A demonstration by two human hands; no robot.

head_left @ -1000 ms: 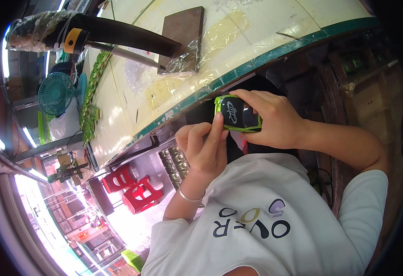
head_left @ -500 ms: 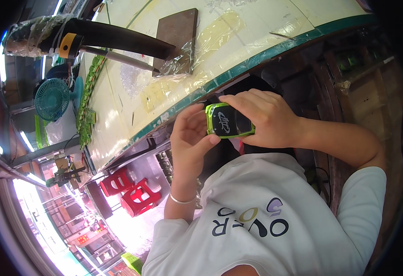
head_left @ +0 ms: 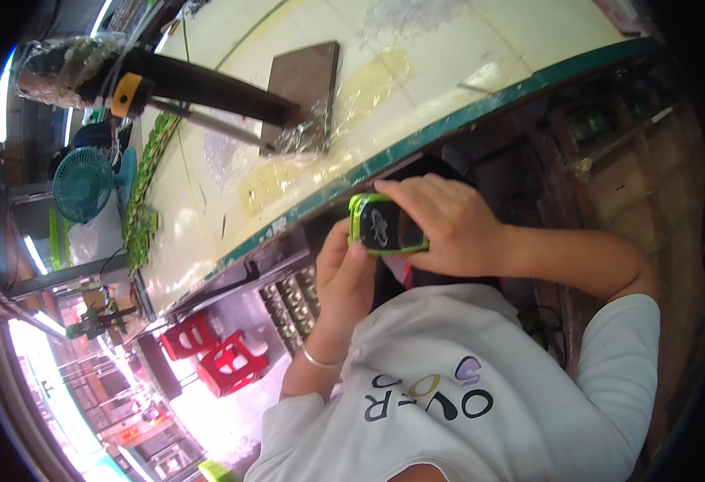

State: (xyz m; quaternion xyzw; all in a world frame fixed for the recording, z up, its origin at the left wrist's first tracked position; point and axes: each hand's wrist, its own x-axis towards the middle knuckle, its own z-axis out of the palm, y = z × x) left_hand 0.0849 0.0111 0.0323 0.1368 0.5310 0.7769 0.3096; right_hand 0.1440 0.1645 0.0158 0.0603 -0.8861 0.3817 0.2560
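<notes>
A small boxy object (head_left: pixel 380 227) with a glossy black face, a pale squiggly mark and a bright green rim is held in front of my shirt, just off the workbench edge. My right hand (head_left: pixel 455 229) is closed round its right side, the fingers over the far edge and the thumb side below. At its lower left corner, my left hand (head_left: pixel 343 269) pinches the green rim between thumb and curled fingers. The object's underside and part of its right end are hidden by my hands.
Past my hands runs the cream workbench (head_left: pixel 180 257) with a green edge. On it lie a brown block (head_left: pixel 304 72) and clear film; a black machine arm (head_left: pixel 216 87) reaches over the block. A teal fan (head_left: pixel 83 185) stands left. Red stools (head_left: pixel 232 363) and a compartmented tray (head_left: pixel 288 309) are below.
My left fingers, loosely curled beside the object before, now close on its left end. The object and both hands sit slightly lower left in view, while the bench has shifted with the camera.
</notes>
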